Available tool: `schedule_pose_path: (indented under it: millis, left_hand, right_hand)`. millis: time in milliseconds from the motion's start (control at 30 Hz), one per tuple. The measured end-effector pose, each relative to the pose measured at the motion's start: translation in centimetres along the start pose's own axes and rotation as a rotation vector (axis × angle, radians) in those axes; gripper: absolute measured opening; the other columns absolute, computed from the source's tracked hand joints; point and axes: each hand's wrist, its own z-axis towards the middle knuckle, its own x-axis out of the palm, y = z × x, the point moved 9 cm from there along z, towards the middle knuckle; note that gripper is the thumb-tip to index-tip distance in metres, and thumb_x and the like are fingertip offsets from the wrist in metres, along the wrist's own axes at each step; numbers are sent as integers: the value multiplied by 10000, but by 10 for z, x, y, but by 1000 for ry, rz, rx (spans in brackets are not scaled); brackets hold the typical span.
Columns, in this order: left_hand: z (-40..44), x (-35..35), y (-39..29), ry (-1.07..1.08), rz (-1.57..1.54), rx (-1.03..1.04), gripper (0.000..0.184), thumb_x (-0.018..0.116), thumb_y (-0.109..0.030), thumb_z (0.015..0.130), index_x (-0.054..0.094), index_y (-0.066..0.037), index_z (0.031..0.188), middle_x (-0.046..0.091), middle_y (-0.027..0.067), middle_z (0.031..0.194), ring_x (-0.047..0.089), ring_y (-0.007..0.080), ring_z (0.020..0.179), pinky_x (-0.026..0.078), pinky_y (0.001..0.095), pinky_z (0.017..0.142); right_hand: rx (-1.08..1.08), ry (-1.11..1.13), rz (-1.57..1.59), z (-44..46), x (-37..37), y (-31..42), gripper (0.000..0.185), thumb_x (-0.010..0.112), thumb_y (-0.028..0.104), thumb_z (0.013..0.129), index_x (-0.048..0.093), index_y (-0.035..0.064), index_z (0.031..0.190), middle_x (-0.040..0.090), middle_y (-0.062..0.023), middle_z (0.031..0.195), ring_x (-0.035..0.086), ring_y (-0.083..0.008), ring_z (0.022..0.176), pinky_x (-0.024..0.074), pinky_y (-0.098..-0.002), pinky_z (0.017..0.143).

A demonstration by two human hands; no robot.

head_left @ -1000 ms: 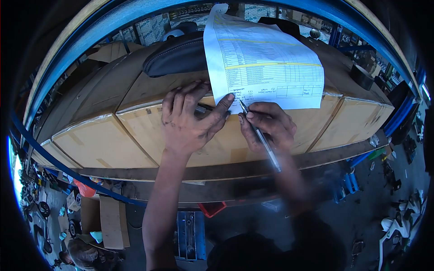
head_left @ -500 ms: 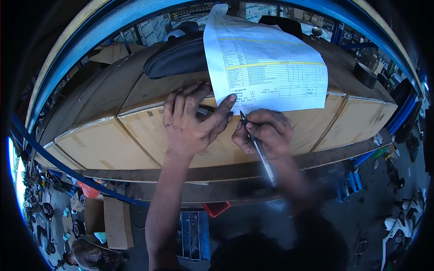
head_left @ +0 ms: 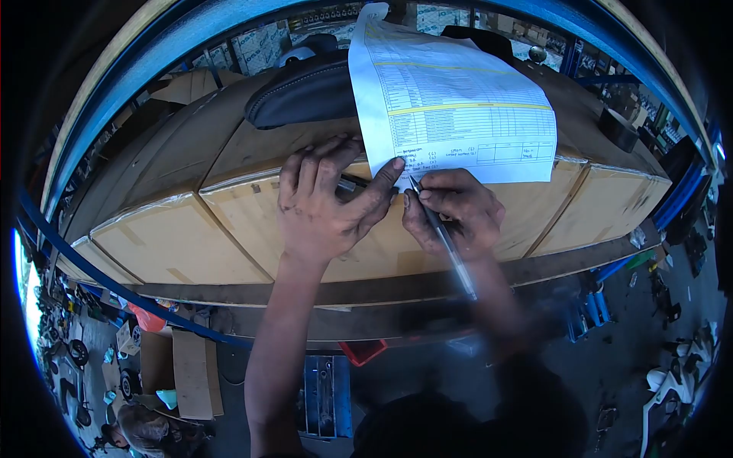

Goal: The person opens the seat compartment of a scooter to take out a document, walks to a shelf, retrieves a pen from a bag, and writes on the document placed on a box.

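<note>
A printed sheet of paper (head_left: 473, 91) with yellow bands and handwritten lines near its lower edge lies over the top and front edge of a cardboard box (head_left: 305, 221). My left hand (head_left: 324, 195) pins the sheet's lower left corner with its thumb, while its other fingers curl over the box edge. Between that thumb and the fingers is a dark object (head_left: 349, 183), mostly hidden. In my right hand (head_left: 462, 214) a clear-barrelled pen (head_left: 452, 252) is pinched, its tip at the handwriting close to my left thumb.
A black stitched seat (head_left: 301, 93) rests on the boxes behind the sheet. To the right stands a roll of dark tape (head_left: 617, 128). Blue rack beams (head_left: 114, 278) curve around the shelf. Below are an open carton (head_left: 195, 374), a red bin (head_left: 363, 351) and a crouching person (head_left: 149, 431).
My right hand and the pen have shifted slightly right and up. The sheet sits a little further right in view. My left thumb stays on its corner.
</note>
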Motion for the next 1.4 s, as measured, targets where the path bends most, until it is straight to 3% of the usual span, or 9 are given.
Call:
schedule_pose_path:
  millis: [167,467,700,767,1100,1167,1233,1367,1400]
  left_hand:
    - [-1,0,0,-17,3,0,483,758,-367,740,658,-349,1212,577,20,1193,553,195,1084,380,409,932]
    - [-2,1,0,-21,-13,-5,494,758,-374,743,646,-358,1224,573,26,1193,561,199,1077,386,417,936]
    - [-3,1,1,-32,-16,-9,495,758,-379,743,645,-364,1225,577,27,1192,566,200,1080,388,424,940]
    - [-3,0,1,-35,-10,-8,495,759,-380,742,647,-363,1223,578,28,1191,567,201,1078,388,421,939]
    - [-3,1,3,-18,-21,-10,498,759,-381,733,655,-353,1219,579,26,1201,571,205,1080,386,415,931]
    - [-3,0,2,-17,-25,-12,493,755,-381,736,656,-351,1217,580,27,1201,571,206,1081,387,414,929]
    - [-3,1,2,-14,-28,-13,487,752,-381,739,658,-350,1216,581,28,1201,572,207,1082,387,413,928]
    - [-3,0,2,-15,-25,-10,476,736,-400,751,657,-349,1217,584,31,1199,572,207,1088,388,413,926]
    - [-3,0,2,-8,-23,-9,472,731,-404,755,657,-350,1218,585,32,1198,572,208,1090,389,413,926]
  right_hand:
    - [-85,115,-37,-2,6,7,266,748,-24,610,499,50,670,538,-55,663,559,-156,488,435,-274,422]
    - [-139,115,-93,7,10,11,297,729,-28,588,448,65,601,513,-43,627,533,-152,465,394,-276,401]
    - [-198,181,-36,-2,14,11,288,721,-36,579,452,64,608,522,-44,652,537,-151,467,398,-279,405]
    - [-266,188,-84,-3,14,17,273,713,-10,609,468,76,695,548,-51,632,562,-167,476,461,-268,445]
    - [-171,147,-26,-5,13,10,298,709,-49,512,455,58,625,538,-53,676,548,-151,480,406,-270,415]
    - [-157,136,-52,-5,12,9,308,713,-50,532,439,62,618,533,-50,670,549,-147,485,407,-272,418]
    - [-186,196,-89,-6,16,11,242,721,-6,618,513,70,715,597,-58,685,606,-188,520,501,-290,499]
    - [-185,205,-83,-5,18,11,243,724,-12,599,532,78,717,602,-58,693,614,-193,531,509,-288,517]
    - [-208,176,-73,-3,18,13,261,715,-28,597,485,69,670,569,-55,679,585,-174,507,460,-282,469]
